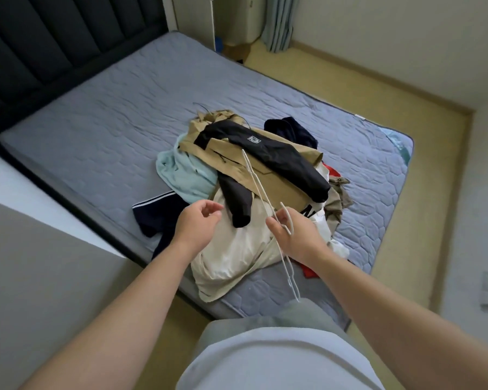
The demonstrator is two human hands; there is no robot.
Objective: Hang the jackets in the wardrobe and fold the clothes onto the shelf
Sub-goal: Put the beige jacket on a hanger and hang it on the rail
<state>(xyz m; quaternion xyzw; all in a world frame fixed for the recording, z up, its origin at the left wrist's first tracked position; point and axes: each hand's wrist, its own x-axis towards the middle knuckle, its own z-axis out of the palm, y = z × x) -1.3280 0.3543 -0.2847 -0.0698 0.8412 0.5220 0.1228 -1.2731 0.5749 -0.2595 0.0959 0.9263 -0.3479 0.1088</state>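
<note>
A heap of clothes lies on the grey bed (102, 130). On top is a black jacket (276, 156) over a tan jacket (268, 178), with a cream garment (237, 249) in front, a light blue one (183, 175) to the left and a navy one (158, 215) at the near left. My right hand (296, 235) grips a thin white hanger (258, 181) by its hook end, held above the heap. My left hand (197, 223) hovers over the cream garment with fingers curled and apart, holding nothing.
A dark padded headboard (54, 43) runs along the far left. A dark garment (290, 130) and red cloth (307, 271) poke out of the heap. Yellowish floor (423, 192) runs right of the bed. Curtain (279, 21) and a white cabinet stand at the back.
</note>
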